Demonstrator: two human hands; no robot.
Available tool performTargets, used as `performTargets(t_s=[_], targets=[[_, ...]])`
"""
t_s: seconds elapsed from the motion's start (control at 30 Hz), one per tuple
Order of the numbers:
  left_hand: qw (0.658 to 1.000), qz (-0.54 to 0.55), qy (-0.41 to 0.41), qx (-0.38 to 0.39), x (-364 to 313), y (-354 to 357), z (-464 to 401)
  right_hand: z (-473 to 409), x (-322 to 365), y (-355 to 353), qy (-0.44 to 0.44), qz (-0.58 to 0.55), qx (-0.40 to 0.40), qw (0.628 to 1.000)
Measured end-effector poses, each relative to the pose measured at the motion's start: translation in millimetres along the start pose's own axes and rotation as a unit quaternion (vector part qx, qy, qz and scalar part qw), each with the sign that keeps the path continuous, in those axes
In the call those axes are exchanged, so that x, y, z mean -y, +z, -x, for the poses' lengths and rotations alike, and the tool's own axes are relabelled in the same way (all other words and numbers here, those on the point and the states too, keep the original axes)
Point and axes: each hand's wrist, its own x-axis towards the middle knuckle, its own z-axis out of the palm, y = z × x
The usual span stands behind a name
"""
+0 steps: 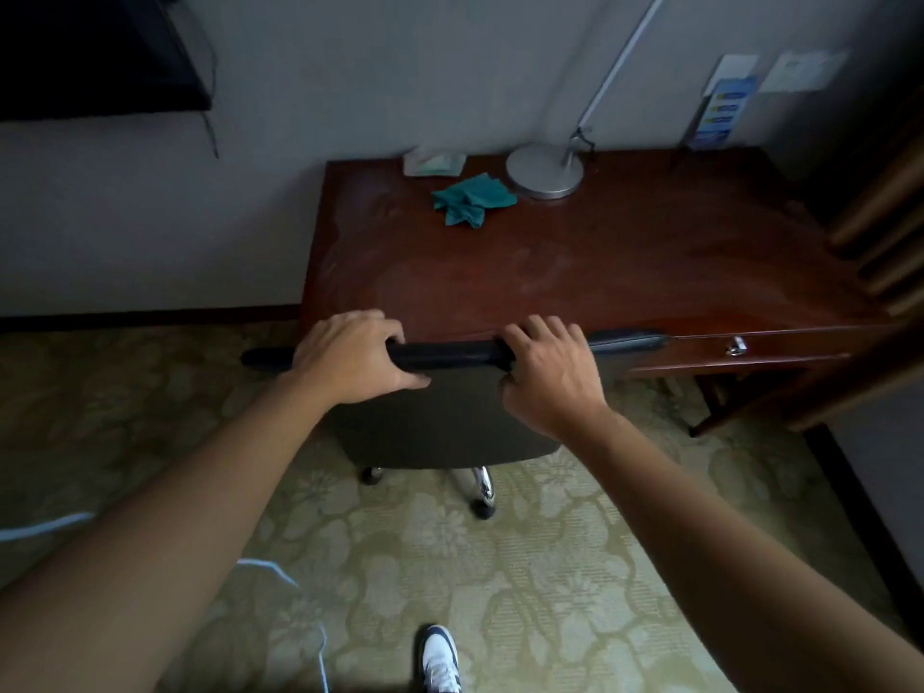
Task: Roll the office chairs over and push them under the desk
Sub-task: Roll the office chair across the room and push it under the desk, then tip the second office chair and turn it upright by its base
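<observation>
A dark office chair [445,417] stands at the front edge of a reddish-brown wooden desk [625,262], its backrest towards me. My left hand [350,355] and my right hand [547,370] both grip the black top edge of the backrest, about a hand's width apart. The chair's seat is hidden behind the backrest and under the desk. A chrome leg with a black caster [482,495] shows below the backrest on the carpet.
On the desk lie a crumpled teal cloth [470,198], a round silver lamp base [545,171] and a tissue pack [434,161]. A drawer with a metal knob [736,346] is at the right. Wooden furniture [885,222] stands far right. White cable [280,577] crosses the patterned carpet.
</observation>
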Motion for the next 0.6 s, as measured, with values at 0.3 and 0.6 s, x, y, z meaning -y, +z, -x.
performTargets(t_s=[0.3,0.6], targets=[[0.985,0.114,0.098,-0.085,-167,9,4,90,-72,-56,0.142,-0.206,-0.135,0.959],[0.953,0.161,0.255,0.023,-438,10,0,270,-260,-145,0.368,-0.228,-0.235,0.870]])
